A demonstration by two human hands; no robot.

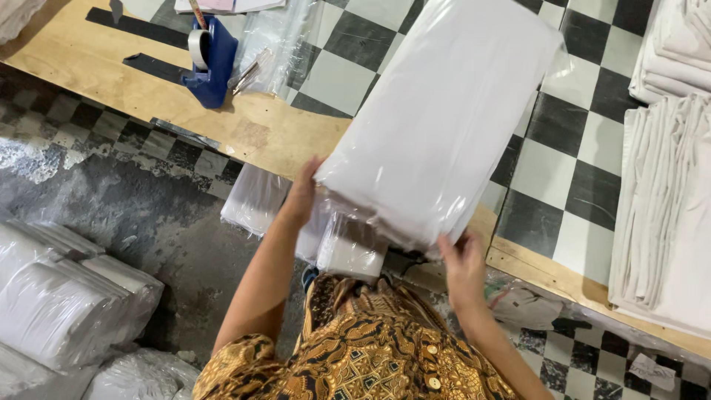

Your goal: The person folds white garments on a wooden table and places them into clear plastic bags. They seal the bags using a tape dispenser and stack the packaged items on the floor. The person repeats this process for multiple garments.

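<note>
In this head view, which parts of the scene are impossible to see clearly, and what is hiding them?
- Head view: the fingertips of the left hand are hidden behind the bagged white fabric bundle.
- The right hand has its fingertips tucked under the same bundle, so its grip is unclear.
- The folded white cloth stack is cut off by the right edge.
- The tape dispenser has its roll partly hidden by the blue body.

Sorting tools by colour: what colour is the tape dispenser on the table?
Blue. The tape dispenser shows best in the head view.
</note>
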